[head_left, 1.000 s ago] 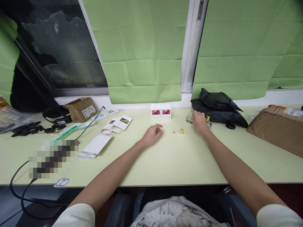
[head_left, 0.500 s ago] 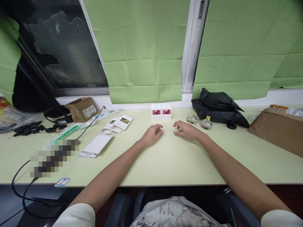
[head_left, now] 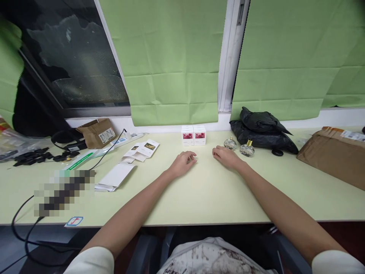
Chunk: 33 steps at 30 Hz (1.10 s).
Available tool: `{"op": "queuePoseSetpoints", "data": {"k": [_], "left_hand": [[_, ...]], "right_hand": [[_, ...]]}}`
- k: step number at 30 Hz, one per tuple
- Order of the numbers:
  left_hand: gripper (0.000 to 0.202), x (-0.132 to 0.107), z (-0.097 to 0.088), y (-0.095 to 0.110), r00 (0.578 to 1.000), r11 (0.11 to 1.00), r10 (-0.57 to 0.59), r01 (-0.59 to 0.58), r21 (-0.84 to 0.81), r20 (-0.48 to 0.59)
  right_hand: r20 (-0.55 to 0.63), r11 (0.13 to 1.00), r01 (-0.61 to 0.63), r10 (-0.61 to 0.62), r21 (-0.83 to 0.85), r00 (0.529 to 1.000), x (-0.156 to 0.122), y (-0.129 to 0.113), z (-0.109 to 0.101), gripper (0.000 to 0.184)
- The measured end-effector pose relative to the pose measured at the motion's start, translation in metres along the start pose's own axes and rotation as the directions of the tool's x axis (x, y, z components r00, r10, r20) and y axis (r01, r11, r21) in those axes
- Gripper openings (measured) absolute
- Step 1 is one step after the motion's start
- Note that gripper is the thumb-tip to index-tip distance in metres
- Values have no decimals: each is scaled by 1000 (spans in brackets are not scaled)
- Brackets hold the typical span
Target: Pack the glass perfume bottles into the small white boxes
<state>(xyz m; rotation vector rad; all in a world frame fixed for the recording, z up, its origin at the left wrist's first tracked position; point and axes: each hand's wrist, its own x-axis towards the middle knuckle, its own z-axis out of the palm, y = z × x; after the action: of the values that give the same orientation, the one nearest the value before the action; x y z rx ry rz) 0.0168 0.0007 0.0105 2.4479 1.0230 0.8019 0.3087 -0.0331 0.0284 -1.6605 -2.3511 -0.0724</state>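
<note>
My left hand [head_left: 182, 163] rests on the table with fingers loosely bent and the thumb apart, holding nothing. To its right, my right hand [head_left: 224, 156] also lies on the table, its fingers curled in; whatever may be inside is hidden. Between and beyond the hands, white boxes [head_left: 187, 140] with pink-red pictures stand side by side in a block. Close to the right hand are two round glass bottles, one [head_left: 229, 144] just behind it and one with a gold top [head_left: 247, 150] farther right.
Flattened white cartons [head_left: 115, 177] lie left of my left hand. Farther left are a black cable [head_left: 105, 156], an open brown box [head_left: 98, 135] and black parts [head_left: 32, 156]. Black plastic bags [head_left: 262, 133] and a large brown package [head_left: 333, 156] occupy the right side.
My right hand has drawn slightly right, and its fingers, apart from the thumb before, have curled in. The left hand stays almost still. The view has shifted slightly.
</note>
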Motion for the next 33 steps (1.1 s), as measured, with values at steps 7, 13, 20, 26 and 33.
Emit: {"op": "queuePoseSetpoints", "data": {"k": [7, 13, 20, 26, 33], "left_hand": [[29, 0, 0, -1, 1000, 1000, 21, -21, 12, 1], [29, -1, -2, 1, 1000, 999, 23, -23, 32, 6], [31, 0, -3, 2, 999, 998, 34, -35, 44, 25], [31, 0, -3, 1, 998, 997, 54, -56, 50, 29], [31, -1, -2, 1, 998, 997, 57, -59, 49, 26]], "right_hand": [[-55, 929, -268, 263, -254, 963, -1, 31, 4, 28], [-110, 891, -359, 342, -277, 933, 0, 32, 5, 30], [-176, 883, -389, 353, -261, 919, -3, 31, 2, 27], [-152, 841, -505, 483, -191, 862, -2, 29, 2, 44], [-115, 821, -558, 547, -119, 829, -5, 29, -7, 39]]}}
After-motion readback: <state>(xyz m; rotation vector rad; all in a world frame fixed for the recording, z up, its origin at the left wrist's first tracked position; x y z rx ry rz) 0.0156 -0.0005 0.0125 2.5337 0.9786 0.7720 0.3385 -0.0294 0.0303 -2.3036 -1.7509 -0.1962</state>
